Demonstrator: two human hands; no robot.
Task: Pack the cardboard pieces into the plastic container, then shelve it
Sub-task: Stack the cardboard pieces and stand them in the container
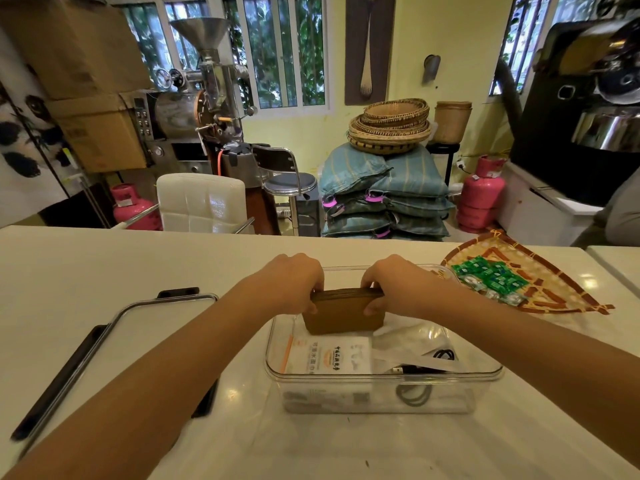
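On the white glossy bench [104, 258], just in front of the person, stands a clear rectangular plastic container [381, 389] with rounded corners and no lid on it. Over the far half of this container both hands hold a stack of brown cardboard pieces [343, 311], flat sheets pressed together into one block with rounded lower corners, standing on edge and reaching down inside the container's walls. Nearer the person inside the container lies a white packet [332, 356] with an orange stripe down its left edge, printed with an orange emblem and columns of Chinese characters too small to make out, and beside it to the right a crumpled clear plastic bag [415, 344] over a coiled black cable [445, 355]. The left hand [298, 282] is closed on the left end of the stack, fingers over the top edge and thumb on the near face; the right hand [389, 285] grips the right end the same way. Both forearms run bare from the lower corners of the view. Left of the container rests its clear lid [114, 344] with dark latches, flat on the bench. Right of the container and a little beyond it lies a woven bamboo tray [554, 282] carrying small green sachets [491, 277], their print unreadable.
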